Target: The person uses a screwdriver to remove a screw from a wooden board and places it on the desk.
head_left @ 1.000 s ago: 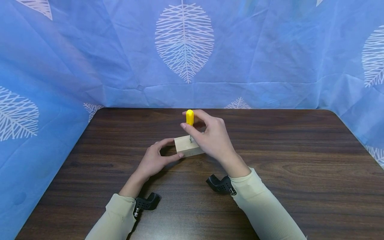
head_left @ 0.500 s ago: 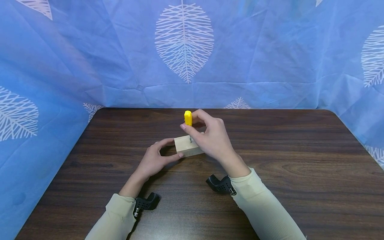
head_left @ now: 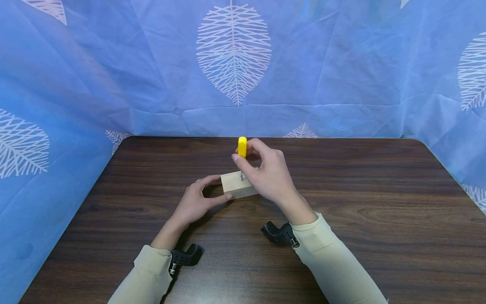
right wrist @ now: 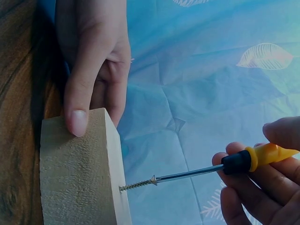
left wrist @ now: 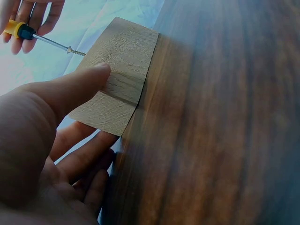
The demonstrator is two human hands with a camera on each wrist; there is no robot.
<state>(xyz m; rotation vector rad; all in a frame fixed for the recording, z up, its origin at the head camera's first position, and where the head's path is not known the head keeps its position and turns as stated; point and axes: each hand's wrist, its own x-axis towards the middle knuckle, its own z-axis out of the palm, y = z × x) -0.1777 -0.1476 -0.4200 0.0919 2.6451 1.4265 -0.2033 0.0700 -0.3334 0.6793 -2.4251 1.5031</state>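
Note:
A pale wooden block (head_left: 232,184) rests on the table, its left end gripped between the thumb and fingers of my left hand (head_left: 195,202). From its top face stands a screw (right wrist: 137,186), with only its tip in the wood and most of the thread showing. My right hand (head_left: 271,173) holds a screwdriver by its yellow handle (head_left: 242,147), between thumb and fingers. In the right wrist view the screwdriver's shaft (right wrist: 190,174) meets the screw head, nearly in line with it. The block's right end is hidden behind my right hand in the head view.
The dark wood-grain table (head_left: 360,190) extends on all sides of the block. Behind it hangs a blue cloth (head_left: 159,63) with white leaf prints. A black camera mount sits at each wrist, the left mount (head_left: 187,255) low over the table.
The screwdriver's yellow handle tilted slightly left, then came back right and more upright, turning between my right fingers. My left hand and the block stay in place.

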